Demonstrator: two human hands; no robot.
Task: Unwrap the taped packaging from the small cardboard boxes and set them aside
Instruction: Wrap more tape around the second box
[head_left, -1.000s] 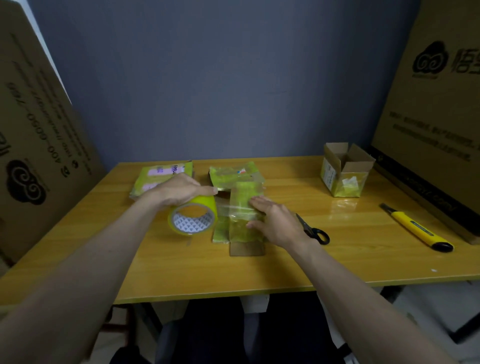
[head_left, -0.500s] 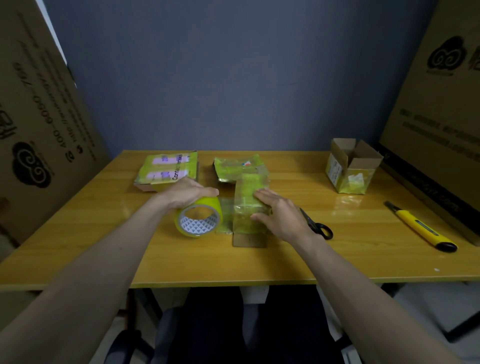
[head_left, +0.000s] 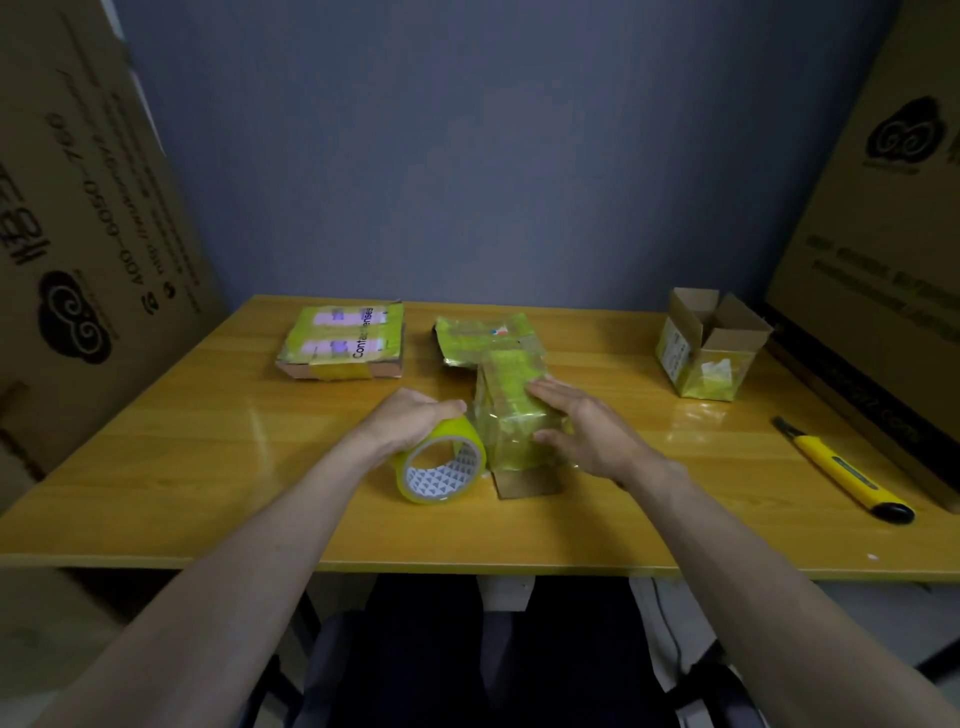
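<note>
Curling over tape roll, left hand; right hand flat on wrapped box.

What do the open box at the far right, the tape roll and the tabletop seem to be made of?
Open box: brown cardboard, matte flaps, glossy yellowish tape round its sides.
Tape roll: shiny yellow plastic tape, probably on a printed card core.
Tabletop: wood or wood-look laminate, glossy with grain lines.

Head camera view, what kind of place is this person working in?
Probably a small packing or parcel-handling corner: a wooden desk against a wall, large printed cartons leaning at both sides, and a tape roll and utility knife on it.
</note>
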